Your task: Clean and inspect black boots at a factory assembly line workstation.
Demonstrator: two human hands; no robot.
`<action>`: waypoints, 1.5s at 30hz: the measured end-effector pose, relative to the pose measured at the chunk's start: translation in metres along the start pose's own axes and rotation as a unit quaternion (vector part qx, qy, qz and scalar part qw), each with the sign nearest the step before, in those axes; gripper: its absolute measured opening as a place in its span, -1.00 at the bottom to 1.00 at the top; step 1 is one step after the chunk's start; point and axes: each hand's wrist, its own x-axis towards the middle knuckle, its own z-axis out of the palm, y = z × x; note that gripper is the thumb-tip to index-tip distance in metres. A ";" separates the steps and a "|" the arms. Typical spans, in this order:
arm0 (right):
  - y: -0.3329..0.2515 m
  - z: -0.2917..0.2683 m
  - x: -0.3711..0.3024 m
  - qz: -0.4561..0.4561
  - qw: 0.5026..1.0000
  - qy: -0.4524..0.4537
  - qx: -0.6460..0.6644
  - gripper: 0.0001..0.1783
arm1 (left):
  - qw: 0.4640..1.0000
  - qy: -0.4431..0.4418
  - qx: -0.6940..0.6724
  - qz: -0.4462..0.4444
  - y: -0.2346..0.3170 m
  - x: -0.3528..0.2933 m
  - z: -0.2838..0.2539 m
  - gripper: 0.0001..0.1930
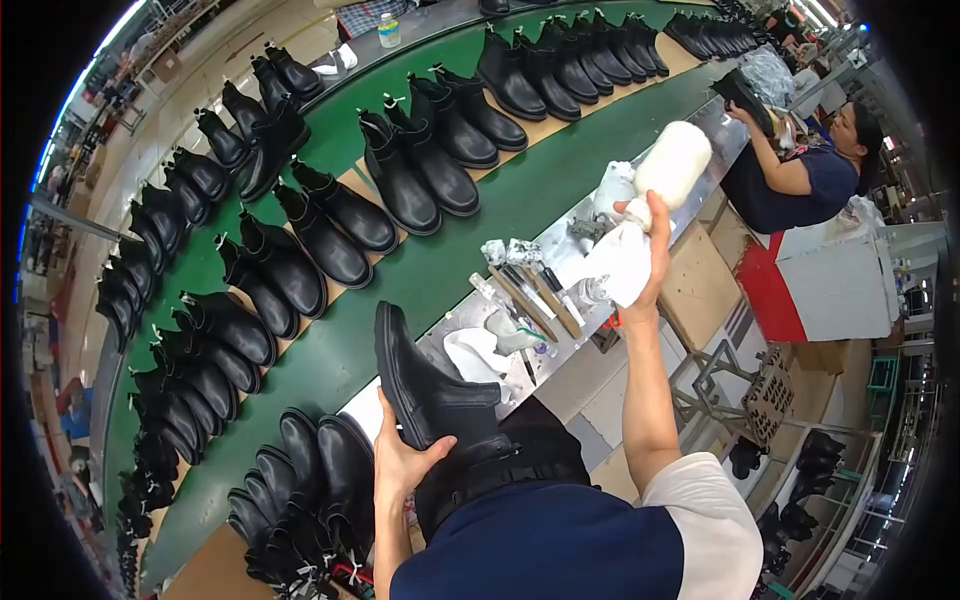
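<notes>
My left hand grips a black Chelsea boot at its heel end. The boot lies on its side, toe away from me and shaft toward my right, just over the near edge of the bench. Out to the right, my right hand is closed around the neck of a white plastic bottle. The bottle is tilted with its base up and away from me. A white cloth is bunched in the same hand, below the bottle's neck. The bottle's mouth is hidden by the fingers and cloth.
Brushes and slim tools lie on a metal side shelf, with a crumpled white cloth beside them. Rows of black boots stand across the green belt. More boots stack near my left. A co-worker handles a boot at the right.
</notes>
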 end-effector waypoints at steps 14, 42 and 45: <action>-0.030 0.006 0.019 0.023 0.997 0.015 0.072 -0.53 | 0.999 0.009 -0.036 -0.033 -0.003 -0.007 0.000 0.19; -0.100 0.100 -0.128 0.312 0.679 -0.624 0.230 -0.66 | 0.999 0.017 -0.016 -0.041 -0.015 -0.007 0.000 0.20; -0.092 0.103 -0.138 0.291 0.705 -0.600 0.243 -0.63 | 0.999 0.022 -0.020 -0.037 -0.017 -0.007 0.003 0.20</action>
